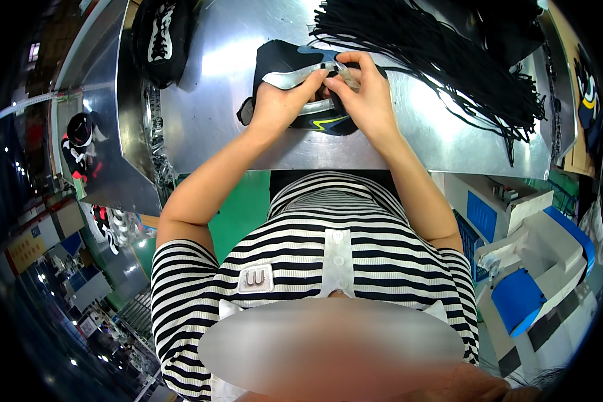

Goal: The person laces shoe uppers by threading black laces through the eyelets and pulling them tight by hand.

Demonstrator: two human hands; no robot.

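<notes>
Both hands pinch the black shoe upper on the metal table: left hand closed on its grey trim, right hand gripping its top edge, black laces piled just beside.

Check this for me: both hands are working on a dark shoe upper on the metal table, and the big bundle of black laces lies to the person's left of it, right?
Not quite. The head view shows the bundle of black laces to the person's right of the dark shoe upper, not the left. The rest holds: the left hand and right hand both work on it on the metal table.
</notes>
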